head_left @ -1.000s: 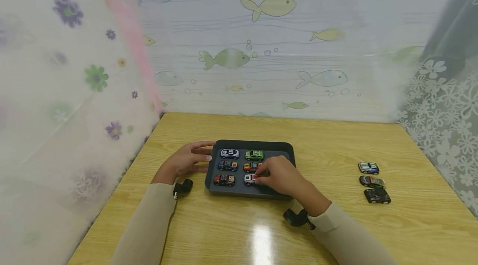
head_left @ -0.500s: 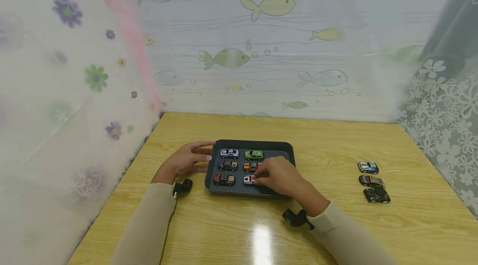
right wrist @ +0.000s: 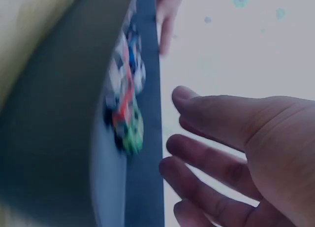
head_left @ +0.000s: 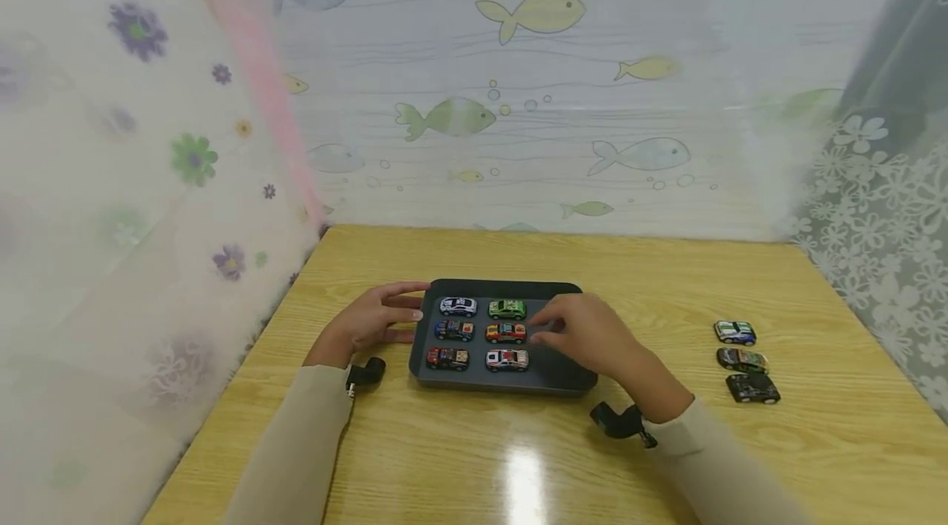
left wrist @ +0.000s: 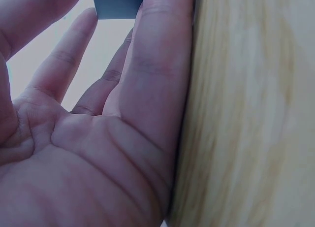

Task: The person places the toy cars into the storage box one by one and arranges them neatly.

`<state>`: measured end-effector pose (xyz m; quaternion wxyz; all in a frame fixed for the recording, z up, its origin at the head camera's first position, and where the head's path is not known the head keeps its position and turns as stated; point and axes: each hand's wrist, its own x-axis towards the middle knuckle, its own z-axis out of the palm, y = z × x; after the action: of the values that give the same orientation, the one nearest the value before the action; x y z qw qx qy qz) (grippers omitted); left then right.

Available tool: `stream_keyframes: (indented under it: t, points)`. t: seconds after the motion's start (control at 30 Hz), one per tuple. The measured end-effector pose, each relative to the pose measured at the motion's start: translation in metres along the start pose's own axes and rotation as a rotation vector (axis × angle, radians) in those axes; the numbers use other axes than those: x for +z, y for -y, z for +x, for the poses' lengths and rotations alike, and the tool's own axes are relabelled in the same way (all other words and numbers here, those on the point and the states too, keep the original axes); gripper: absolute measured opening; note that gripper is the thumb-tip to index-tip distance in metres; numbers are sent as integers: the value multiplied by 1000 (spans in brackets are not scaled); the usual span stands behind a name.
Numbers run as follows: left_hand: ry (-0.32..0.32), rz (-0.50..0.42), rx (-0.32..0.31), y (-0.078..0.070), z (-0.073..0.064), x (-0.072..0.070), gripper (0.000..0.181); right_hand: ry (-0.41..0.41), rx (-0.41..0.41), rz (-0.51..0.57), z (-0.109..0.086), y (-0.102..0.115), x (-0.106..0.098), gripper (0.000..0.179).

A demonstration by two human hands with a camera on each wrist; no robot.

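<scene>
Only head view: distinct toy cars (head_left: 507, 360)

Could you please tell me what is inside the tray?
Inside the tray are six cars, in two columns of three. In the head view, the right grip covers part of the tray's right side; whether anything lies behind it cannot be seen.

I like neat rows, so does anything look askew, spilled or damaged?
Nothing visibly spilled or damaged. Slightly uneven: on the yellow wood-grain table, the small black toy car crowds the dark multicoloured toy car behind it, leaving no clear gap.
</scene>
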<state>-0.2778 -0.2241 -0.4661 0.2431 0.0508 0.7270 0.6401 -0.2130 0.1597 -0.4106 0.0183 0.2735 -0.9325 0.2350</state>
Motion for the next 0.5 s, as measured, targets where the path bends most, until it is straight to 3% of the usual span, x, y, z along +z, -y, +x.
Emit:
stream_keyframes:
  t: [0.2,0.5]
  points:
    - [-9,-15,-13,1,1,1,63,-97,1,-11,-23,-35,-28,17]
    - [-1,2,-11,0,-1,0,62,-207,137,-9,-57,-81,-72,23]
